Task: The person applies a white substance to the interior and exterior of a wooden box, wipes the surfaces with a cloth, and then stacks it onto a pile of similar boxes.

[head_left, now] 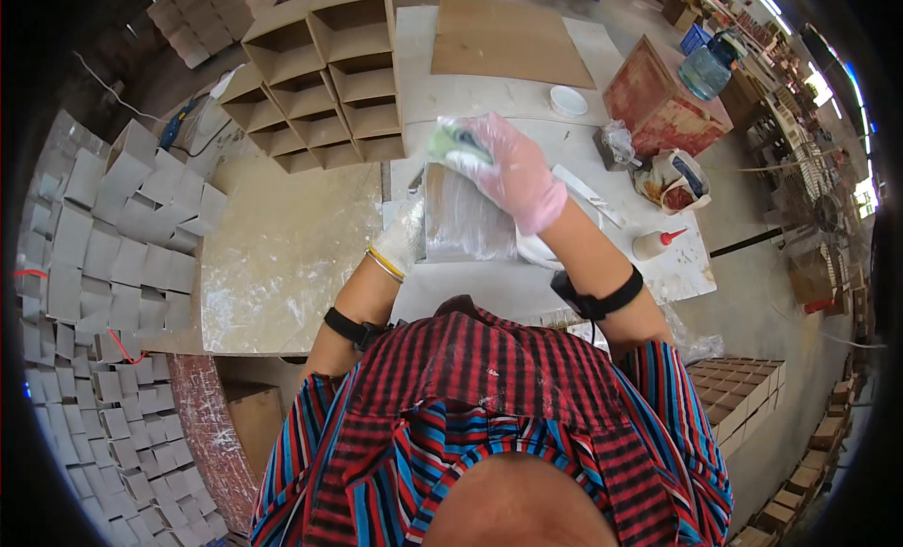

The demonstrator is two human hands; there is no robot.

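A grey box-like piece [463,216] with a shiny, streaked top lies on the white work table in front of me. My right hand [515,175], in a loose pinkish see-through plastic glove, is closed on a pale green pad [448,142] at the far edge of that piece. What else may be inside those fingers is blurred. Against the left side of the box rests my left hand [404,238], in a white knit glove, its fingers lying along the side and partly hard to make out. A round white item [538,250] shows partly behind my right wrist.
A brown compartment rack [324,81] stands at the far left, a cardboard sheet [508,41] at the back. Rightward are a white bowl [568,101], a red-tipped bottle [651,244] and a stained box [658,100] bearing a water jug [707,69]. Grey boxes [89,237] pile up left.
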